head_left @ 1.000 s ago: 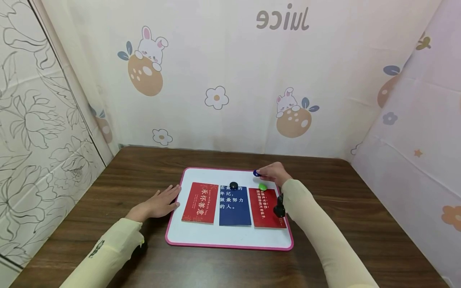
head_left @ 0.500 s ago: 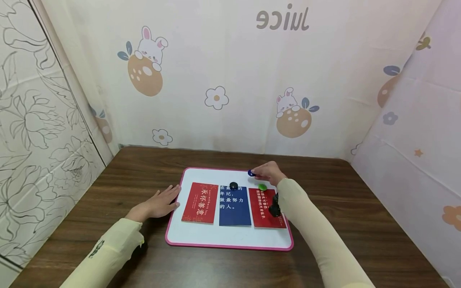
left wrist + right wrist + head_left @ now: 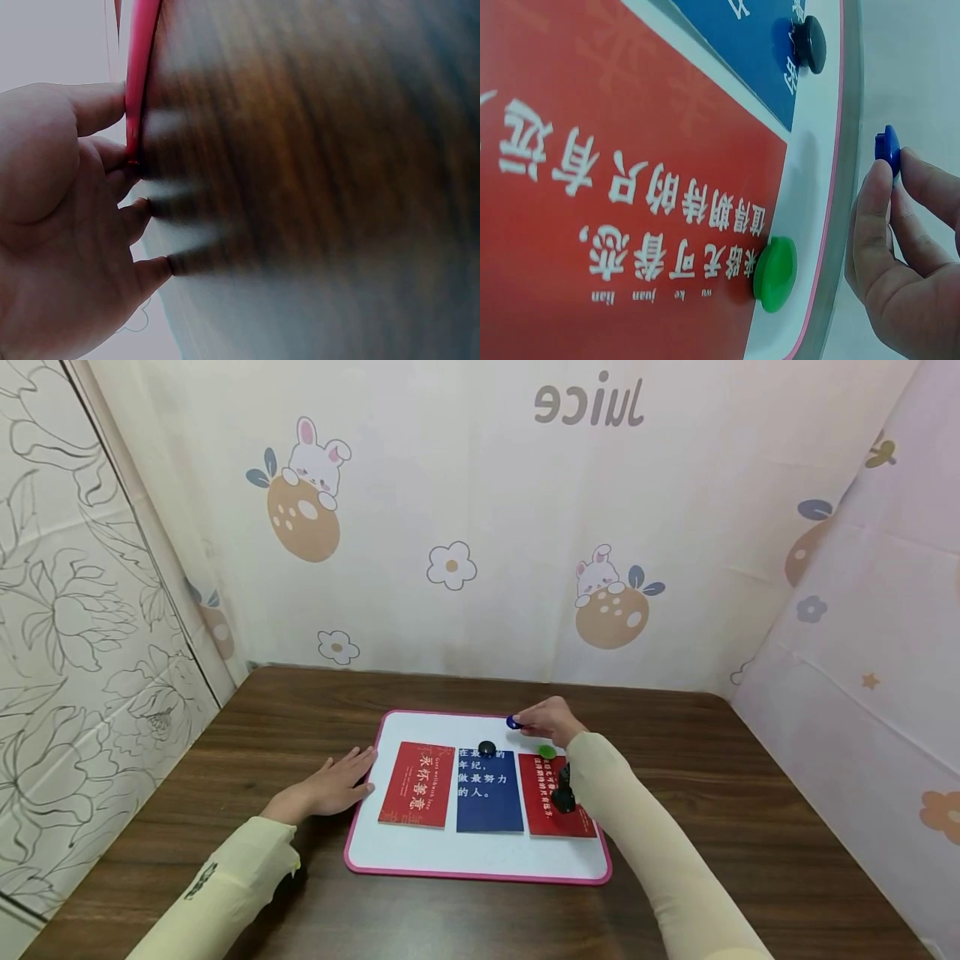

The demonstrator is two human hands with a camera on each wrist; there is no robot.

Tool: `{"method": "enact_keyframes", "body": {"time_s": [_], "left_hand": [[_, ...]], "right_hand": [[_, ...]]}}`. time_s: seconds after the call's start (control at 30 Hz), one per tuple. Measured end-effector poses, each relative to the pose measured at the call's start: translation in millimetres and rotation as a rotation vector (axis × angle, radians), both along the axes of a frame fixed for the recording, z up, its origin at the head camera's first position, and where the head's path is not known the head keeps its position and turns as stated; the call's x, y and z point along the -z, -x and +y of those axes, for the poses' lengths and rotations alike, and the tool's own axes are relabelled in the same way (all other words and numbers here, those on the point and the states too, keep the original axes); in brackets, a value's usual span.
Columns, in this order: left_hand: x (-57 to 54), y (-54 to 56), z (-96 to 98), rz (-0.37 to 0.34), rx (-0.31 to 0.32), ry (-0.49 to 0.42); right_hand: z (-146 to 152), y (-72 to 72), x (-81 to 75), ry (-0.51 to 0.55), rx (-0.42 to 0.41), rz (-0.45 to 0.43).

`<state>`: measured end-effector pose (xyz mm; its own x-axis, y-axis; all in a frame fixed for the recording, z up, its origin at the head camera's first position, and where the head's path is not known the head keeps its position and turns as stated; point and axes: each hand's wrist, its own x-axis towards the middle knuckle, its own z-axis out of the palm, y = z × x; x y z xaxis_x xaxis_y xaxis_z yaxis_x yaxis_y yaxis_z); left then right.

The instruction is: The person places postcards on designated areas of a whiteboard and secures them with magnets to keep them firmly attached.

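Observation:
My right hand pinches a round blue magnet between thumb and fingers, above the far edge of a whiteboard with a pink rim. A green magnet sits on the top edge of the right red card. On the top of the blue card in the middle is a black magnet. The left red card shows no magnet on it. My left hand rests at the board's left edge, its fingers extended and touching the rim.
The whiteboard lies on a dark wooden table. Behind the table hangs a pale curtain printed with rabbits and flowers. A panel with flower outlines stands on the left.
My right hand has moved left along the board's far edge, carrying the blue magnet. The left hand and the cards have stayed in place.

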<state>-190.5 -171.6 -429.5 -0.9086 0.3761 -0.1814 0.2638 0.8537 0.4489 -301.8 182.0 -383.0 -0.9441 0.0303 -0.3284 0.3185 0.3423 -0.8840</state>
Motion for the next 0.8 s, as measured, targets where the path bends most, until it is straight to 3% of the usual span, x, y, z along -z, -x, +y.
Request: {"method": "enact_keyframes", "body": {"time_s": [0.8], "left_hand": [[-1.6,-0.9,0.3,0.003,0.001,0.006]], "right_hand": [[-20.1,-3.2,3.5,0.007,-0.053,-0.001]]}}
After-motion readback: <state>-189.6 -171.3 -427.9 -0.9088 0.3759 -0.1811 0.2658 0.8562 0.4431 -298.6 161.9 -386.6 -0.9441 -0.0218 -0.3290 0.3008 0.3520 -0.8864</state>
